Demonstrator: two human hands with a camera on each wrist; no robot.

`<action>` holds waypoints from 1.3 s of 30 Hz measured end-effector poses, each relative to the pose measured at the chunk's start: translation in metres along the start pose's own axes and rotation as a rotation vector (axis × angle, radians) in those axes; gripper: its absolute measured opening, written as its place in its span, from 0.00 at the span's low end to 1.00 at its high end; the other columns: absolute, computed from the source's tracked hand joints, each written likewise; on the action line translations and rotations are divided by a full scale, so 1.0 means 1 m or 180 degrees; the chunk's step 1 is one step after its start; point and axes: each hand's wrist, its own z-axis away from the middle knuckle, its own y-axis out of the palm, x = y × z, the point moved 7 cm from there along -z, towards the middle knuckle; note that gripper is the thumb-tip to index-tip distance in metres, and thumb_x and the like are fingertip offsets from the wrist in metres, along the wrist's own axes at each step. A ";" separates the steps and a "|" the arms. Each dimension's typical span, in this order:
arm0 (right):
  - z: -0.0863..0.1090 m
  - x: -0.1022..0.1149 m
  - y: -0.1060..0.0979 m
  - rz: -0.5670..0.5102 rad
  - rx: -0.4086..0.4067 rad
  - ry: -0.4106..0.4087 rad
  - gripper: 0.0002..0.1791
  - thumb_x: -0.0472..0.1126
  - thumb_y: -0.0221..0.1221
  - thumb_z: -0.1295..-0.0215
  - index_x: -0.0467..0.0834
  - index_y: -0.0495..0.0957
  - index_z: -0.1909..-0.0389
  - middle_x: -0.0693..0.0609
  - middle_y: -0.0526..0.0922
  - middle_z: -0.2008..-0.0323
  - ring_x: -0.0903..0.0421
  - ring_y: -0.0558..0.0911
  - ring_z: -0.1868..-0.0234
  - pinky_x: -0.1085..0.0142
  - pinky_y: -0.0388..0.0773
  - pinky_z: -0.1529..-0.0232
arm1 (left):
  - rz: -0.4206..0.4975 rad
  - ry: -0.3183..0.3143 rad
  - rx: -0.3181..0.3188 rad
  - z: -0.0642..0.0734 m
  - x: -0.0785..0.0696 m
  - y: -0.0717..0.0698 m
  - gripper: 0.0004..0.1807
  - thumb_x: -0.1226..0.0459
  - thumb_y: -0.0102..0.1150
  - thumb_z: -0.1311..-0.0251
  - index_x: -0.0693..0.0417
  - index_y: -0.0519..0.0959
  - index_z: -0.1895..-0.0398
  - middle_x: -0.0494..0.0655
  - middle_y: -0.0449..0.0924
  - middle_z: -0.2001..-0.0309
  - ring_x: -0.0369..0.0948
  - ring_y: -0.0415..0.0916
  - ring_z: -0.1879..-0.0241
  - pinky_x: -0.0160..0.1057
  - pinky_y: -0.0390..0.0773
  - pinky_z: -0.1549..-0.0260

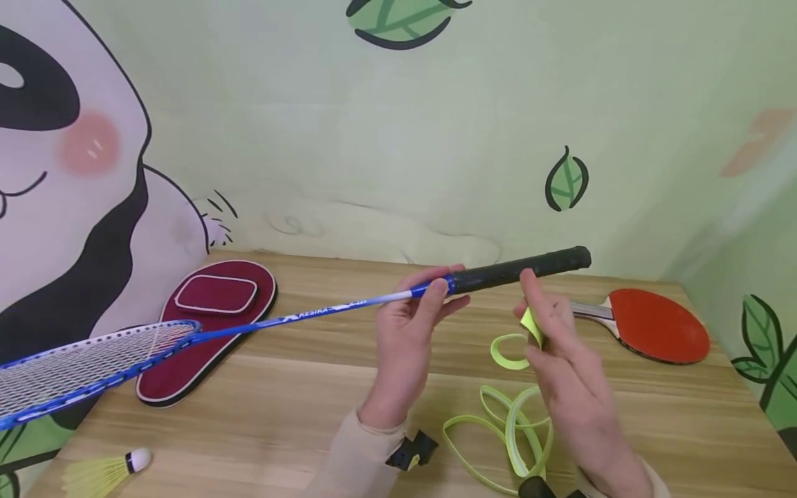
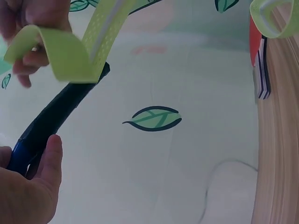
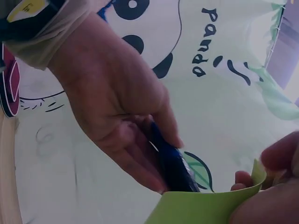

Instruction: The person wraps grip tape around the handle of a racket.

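A blue badminton racket (image 1: 311,312) with a black handle (image 1: 498,274) is held up in the air, its strung head at the far left. My left hand (image 1: 407,332) grips it where the blue shaft meets the handle, thumb on top. Close to the handle's butt end is my right hand (image 1: 573,373), which pinches a yellow-green grip tape (image 1: 531,325) between thumb and fingers. The tape's loose coils (image 1: 523,429) hang below and over the table. In the left wrist view, a wide band of the tape (image 2: 74,56) passes in front of the handle's end.
A red table tennis bat (image 1: 660,325) lies at the right of the wooden table (image 1: 280,415). On the left is a dark red bat case (image 1: 193,353). A yellow shuttlecock (image 1: 108,472) lies at the front left. Behind stands a painted wall (image 1: 373,152).
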 end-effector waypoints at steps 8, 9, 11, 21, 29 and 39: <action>0.004 -0.017 -0.001 0.0346 -0.0386 0.0081 0.20 0.21 0.43 0.29 0.32 0.59 0.38 0.44 0.79 0.62 0.53 0.77 0.57 0.71 0.76 0.52 | -0.0122 0.0136 0.0091 0.007 0.003 0.012 0.14 0.68 0.52 0.30 0.70 0.75 0.47 0.64 0.79 0.49 0.53 0.79 0.50 0.53 0.82 0.52; 0.005 -0.019 -0.003 0.0381 -0.0492 0.0124 0.15 0.23 0.43 0.28 0.32 0.60 0.43 0.43 0.80 0.64 0.54 0.77 0.59 0.71 0.76 0.55 | -0.0127 0.0153 0.0094 0.008 0.004 0.013 0.14 0.68 0.52 0.30 0.71 0.74 0.47 0.64 0.78 0.49 0.53 0.79 0.50 0.53 0.82 0.52; 0.006 -0.021 -0.009 0.0370 -0.0749 0.0113 0.08 0.23 0.46 0.29 0.30 0.65 0.52 0.43 0.81 0.68 0.55 0.78 0.65 0.72 0.77 0.63 | -0.0120 0.0196 0.0094 0.010 0.004 0.015 0.15 0.68 0.53 0.30 0.70 0.74 0.46 0.64 0.79 0.48 0.53 0.79 0.50 0.52 0.82 0.52; 0.005 -0.013 -0.009 0.0740 -0.0710 -0.0111 0.21 0.20 0.49 0.33 0.30 0.72 0.40 0.47 0.66 0.67 0.56 0.67 0.69 0.73 0.69 0.75 | -0.0276 0.0407 0.0275 0.015 0.000 0.024 0.13 0.70 0.51 0.30 0.69 0.77 0.48 0.65 0.79 0.49 0.56 0.80 0.52 0.51 0.82 0.52; 0.000 -0.022 -0.006 -0.0168 -0.0894 -0.0017 0.18 0.18 0.56 0.40 0.30 0.67 0.50 0.41 0.79 0.57 0.53 0.79 0.62 0.72 0.80 0.62 | -0.0297 0.0250 0.0235 0.014 0.008 0.027 0.13 0.67 0.54 0.31 0.69 0.78 0.50 0.61 0.81 0.52 0.45 0.81 0.55 0.47 0.82 0.52; 0.005 -0.045 -0.014 -0.0460 -0.1532 0.0687 0.26 0.17 0.61 0.45 0.43 0.56 0.67 0.45 0.83 0.71 0.54 0.80 0.72 0.74 0.72 0.76 | -0.0361 0.0256 0.0239 0.015 0.010 0.029 0.15 0.65 0.50 0.28 0.69 0.77 0.49 0.59 0.81 0.50 0.48 0.78 0.50 0.49 0.79 0.47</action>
